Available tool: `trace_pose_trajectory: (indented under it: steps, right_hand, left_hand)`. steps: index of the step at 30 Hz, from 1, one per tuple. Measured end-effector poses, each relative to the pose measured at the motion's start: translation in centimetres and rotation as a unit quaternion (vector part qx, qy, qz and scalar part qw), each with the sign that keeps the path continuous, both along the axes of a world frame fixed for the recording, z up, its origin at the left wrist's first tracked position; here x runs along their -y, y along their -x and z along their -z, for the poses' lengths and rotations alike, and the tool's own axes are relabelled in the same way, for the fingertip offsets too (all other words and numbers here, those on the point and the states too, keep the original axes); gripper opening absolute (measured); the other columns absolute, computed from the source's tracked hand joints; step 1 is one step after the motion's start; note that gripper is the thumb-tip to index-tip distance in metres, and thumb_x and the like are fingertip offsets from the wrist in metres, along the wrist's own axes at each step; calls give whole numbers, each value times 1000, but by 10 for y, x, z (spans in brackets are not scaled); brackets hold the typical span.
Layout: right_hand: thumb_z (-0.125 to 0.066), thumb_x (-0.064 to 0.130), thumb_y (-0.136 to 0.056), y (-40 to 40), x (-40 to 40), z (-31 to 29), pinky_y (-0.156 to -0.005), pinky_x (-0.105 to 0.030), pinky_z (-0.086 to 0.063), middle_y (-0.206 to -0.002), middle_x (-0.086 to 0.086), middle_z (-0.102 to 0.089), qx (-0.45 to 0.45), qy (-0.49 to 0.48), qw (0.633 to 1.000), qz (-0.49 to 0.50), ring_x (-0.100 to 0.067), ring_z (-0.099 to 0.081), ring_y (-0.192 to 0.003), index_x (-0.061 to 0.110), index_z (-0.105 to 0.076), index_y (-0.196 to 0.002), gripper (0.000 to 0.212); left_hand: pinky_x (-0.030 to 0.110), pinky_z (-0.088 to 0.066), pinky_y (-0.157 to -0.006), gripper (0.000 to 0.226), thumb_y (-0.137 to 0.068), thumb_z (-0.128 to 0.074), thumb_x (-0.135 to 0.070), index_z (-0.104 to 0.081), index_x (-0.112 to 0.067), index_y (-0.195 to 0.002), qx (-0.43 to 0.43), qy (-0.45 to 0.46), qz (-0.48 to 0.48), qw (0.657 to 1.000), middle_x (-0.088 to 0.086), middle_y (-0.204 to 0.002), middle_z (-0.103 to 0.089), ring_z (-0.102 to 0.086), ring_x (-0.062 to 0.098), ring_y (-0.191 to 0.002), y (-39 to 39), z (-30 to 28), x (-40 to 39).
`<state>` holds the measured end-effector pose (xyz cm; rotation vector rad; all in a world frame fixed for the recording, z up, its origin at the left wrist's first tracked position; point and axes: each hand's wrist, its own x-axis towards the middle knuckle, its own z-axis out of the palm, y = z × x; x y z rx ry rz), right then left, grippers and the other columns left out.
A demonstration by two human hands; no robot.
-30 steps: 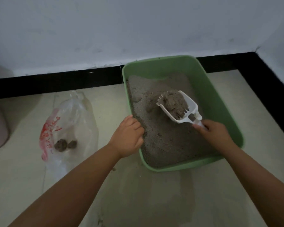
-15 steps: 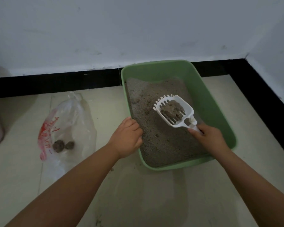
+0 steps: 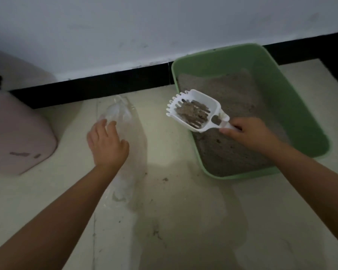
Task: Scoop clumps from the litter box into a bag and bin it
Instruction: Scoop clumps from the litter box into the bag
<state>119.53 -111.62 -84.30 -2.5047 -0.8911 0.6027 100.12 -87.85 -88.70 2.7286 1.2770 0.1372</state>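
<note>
A green litter box [image 3: 293, 98] filled with grey litter stands on the floor against the wall at the right. My right hand [image 3: 248, 131] grips the handle of a white slotted scoop [image 3: 198, 110], which holds a brown clump [image 3: 189, 111] above the box's left rim. A clear plastic bag [image 3: 131, 133] lies flat on the floor left of the box. My left hand [image 3: 106, 142] rests over the bag with fingers spread, covering its left part. Whether it grips the plastic is unclear.
A pale pink rounded container [image 3: 18, 137] stands at the left edge near the wall. A black skirting strip [image 3: 109, 82] runs along the white wall. Crumbs of litter [image 3: 165, 179] lie scattered on the tiled floor between bag and box.
My left hand has left the litter box rim and moved left onto the bag. The scoop with the clump has lifted and shifted left toward the box's edge. The view has panned left.
</note>
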Motion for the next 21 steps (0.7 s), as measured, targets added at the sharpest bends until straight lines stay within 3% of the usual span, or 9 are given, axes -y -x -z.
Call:
trace_pose_trajectory:
  steps: [3,6,11,14,18,21]
  right_hand:
    - [-55,30,-89,6,-17,0,-51,-25,-28,-54,-1,-44,-9,1,1000,-18,-17,-44,-58,13,-48,-61,33]
    - [-55,32,-89,14,-35,-4,-59,-30,-29,-61,-8,-47,-1,8,999,-53,-22,-49,-67,10,-50,-63,34]
    - [-51,37,-90,36,-76,-9,-51,-29,-25,-57,-2,-40,13,43,993,-106,-15,-40,-55,14,-41,-57,42]
    - [-49,42,-91,59,-103,-9,-52,-27,-29,-64,-1,-46,10,78,984,-157,-23,-49,-70,17,-46,-62,38]
    - [-45,37,-93,88,-136,-1,-69,-28,-41,-96,-10,-59,19,122,971,-204,-24,-56,-85,10,-59,-89,30]
    - [-47,19,-92,109,-156,0,-67,-26,-40,-84,-3,-59,77,152,962,-215,-20,-58,-78,10,-62,-102,19]
  left_hand:
    - [46,-12,-112,75,-78,-65,-18,-27,-7,-141,-32,44,-101,993,19,-149,-19,-14,35,-138,15,-2,-10]
    - [46,-35,-98,71,-84,-60,-14,-21,-7,-143,8,151,-185,971,23,-140,-32,-38,42,-125,26,-8,-21]
    - [40,-42,-90,39,-96,-37,-12,-39,-1,-133,75,188,-191,961,28,-124,-54,-51,41,-113,38,-6,-36]
    - [41,-46,-89,34,-97,-37,-16,-49,0,-125,126,211,-219,944,27,-119,-57,-55,40,-107,47,-3,-46]
    - [42,-50,-87,32,-97,-43,-17,-51,-3,-123,162,233,-191,940,22,-116,-61,-59,37,-102,57,0,-51]
    - [40,-48,-87,32,-97,-43,-17,-50,-3,-124,171,238,-179,939,21,-117,-60,-58,36,-104,61,-1,-50]
